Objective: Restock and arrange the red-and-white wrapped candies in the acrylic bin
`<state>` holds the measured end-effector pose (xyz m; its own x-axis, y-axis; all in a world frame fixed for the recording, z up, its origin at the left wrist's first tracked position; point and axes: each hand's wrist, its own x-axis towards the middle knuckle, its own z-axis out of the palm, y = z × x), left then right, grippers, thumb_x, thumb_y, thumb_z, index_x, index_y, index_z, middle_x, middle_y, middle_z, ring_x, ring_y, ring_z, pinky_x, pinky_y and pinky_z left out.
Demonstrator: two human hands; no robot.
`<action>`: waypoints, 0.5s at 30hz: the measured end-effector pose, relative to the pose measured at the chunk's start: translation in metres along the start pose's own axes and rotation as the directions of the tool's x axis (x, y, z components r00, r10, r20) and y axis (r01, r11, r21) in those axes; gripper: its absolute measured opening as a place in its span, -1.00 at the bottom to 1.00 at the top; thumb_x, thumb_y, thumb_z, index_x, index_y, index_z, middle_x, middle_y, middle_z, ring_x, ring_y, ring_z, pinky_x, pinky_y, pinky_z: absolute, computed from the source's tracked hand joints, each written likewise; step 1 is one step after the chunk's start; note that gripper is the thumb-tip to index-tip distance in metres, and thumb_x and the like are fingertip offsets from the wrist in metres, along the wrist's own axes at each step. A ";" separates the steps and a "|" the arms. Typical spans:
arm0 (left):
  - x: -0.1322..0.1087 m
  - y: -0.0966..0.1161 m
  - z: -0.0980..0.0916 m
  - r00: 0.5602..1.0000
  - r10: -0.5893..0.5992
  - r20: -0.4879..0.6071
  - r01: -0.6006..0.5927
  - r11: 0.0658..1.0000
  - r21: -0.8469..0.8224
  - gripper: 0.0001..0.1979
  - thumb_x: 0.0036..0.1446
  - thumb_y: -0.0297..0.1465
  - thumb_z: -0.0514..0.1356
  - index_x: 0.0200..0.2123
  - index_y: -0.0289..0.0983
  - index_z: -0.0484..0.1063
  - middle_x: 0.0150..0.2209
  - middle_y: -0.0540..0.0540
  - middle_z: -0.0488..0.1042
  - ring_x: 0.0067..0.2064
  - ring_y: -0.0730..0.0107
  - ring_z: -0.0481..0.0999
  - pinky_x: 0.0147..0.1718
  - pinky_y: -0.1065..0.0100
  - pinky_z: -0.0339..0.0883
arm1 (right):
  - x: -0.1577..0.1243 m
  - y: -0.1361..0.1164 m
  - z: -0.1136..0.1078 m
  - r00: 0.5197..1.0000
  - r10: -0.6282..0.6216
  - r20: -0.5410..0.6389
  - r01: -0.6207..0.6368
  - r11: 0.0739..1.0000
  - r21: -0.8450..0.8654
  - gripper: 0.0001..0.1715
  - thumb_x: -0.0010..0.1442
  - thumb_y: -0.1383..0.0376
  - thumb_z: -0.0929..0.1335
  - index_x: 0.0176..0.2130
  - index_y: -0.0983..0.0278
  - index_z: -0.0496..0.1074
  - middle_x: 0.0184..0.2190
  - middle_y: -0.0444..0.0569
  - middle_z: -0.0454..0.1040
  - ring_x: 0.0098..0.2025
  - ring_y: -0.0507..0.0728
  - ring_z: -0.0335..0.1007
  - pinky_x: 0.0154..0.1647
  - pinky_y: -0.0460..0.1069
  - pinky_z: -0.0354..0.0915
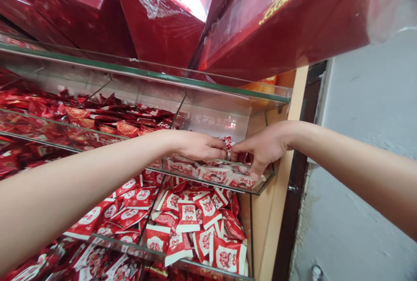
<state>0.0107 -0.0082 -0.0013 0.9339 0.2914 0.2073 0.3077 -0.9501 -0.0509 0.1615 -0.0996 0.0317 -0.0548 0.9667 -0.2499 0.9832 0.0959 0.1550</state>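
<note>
Both my hands reach into the right-hand bin of a glass shelf (208, 183) full of small red-and-white wrapped sweets (211, 172). My left hand (198, 145) is closed, its fingertips pinching a small red-and-white packet (229, 145) at the top of the pile. My right hand (262, 147) meets it from the right, thumb and forefinger pinched on the same packet, the other fingers curled down onto the sweets below.
A lower glass bin (182, 263) holds more red-and-white packets (189, 220). Bins to the left hold dark red sweets (97, 118). Large red boxes (169, 16) in plastic wrap stand on the top glass shelf (146, 74). A wooden side panel (286, 172) and grey wall (365, 111) lie right.
</note>
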 end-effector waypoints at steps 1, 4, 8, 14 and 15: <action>0.000 0.000 -0.001 1.000 -0.006 0.001 0.006 1.000 0.010 -0.60 0.16 -0.18 -0.08 -0.07 -0.22 0.36 -0.11 -0.09 0.48 -0.17 0.36 0.43 -0.19 0.43 0.22 | 0.001 0.002 -0.001 1.000 0.006 0.018 -0.007 0.999 0.040 -0.52 -0.06 0.41 0.42 -0.10 0.27 0.32 -0.26 -0.12 0.43 -0.25 0.07 0.37 -0.38 -0.14 0.28; -0.001 0.004 -0.006 0.999 -0.035 -0.008 0.035 0.999 0.025 -0.62 0.14 -0.18 -0.05 -0.20 -0.27 0.44 -0.33 -0.04 0.50 -0.36 0.44 0.39 -0.34 0.46 0.20 | 0.004 0.006 -0.002 0.998 0.000 0.055 -0.008 0.988 0.154 -0.59 -0.05 0.44 0.41 -0.15 0.29 0.32 -0.30 -0.15 0.41 -0.29 0.03 0.36 -0.37 -0.16 0.28; -0.004 0.007 -0.010 0.998 -0.063 0.020 0.062 0.997 0.039 -0.65 0.13 -0.20 -0.03 -0.31 -0.28 0.46 -0.45 0.01 0.44 -0.44 0.48 0.33 -0.42 0.48 0.16 | 0.005 0.009 -0.004 0.994 -0.061 0.092 0.029 0.949 0.314 -0.70 0.01 0.41 0.38 -0.19 0.27 0.33 -0.32 -0.17 0.40 -0.30 0.00 0.36 -0.36 -0.17 0.28; -0.003 0.000 -0.013 0.997 -0.080 -0.010 0.081 0.988 0.133 -0.77 0.07 -0.33 0.03 -0.25 -0.27 0.40 -0.37 -0.01 0.48 -0.40 0.46 0.37 -0.44 0.48 0.16 | 0.008 0.016 -0.008 0.984 -0.106 0.146 0.030 0.893 0.449 -0.62 -0.05 0.35 0.42 -0.18 0.26 0.32 -0.39 -0.19 0.39 -0.40 -0.01 0.35 -0.45 -0.18 0.27; -0.001 -0.001 -0.013 0.997 -0.073 -0.019 0.075 0.989 0.125 -0.79 0.04 -0.36 0.06 -0.24 -0.26 0.38 -0.34 -0.02 0.49 -0.39 0.46 0.38 -0.44 0.48 0.17 | 0.009 0.017 -0.010 0.983 -0.108 0.151 0.026 0.885 0.464 -0.60 -0.05 0.35 0.42 -0.17 0.26 0.32 -0.39 -0.19 0.40 -0.40 -0.01 0.35 -0.44 -0.16 0.28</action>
<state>0.0072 -0.0088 0.0109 0.9052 0.3579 0.2290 0.3971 -0.9043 -0.1566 0.1759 -0.0873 0.0413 -0.1335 0.9039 -0.4065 0.9499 -0.0003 -0.3127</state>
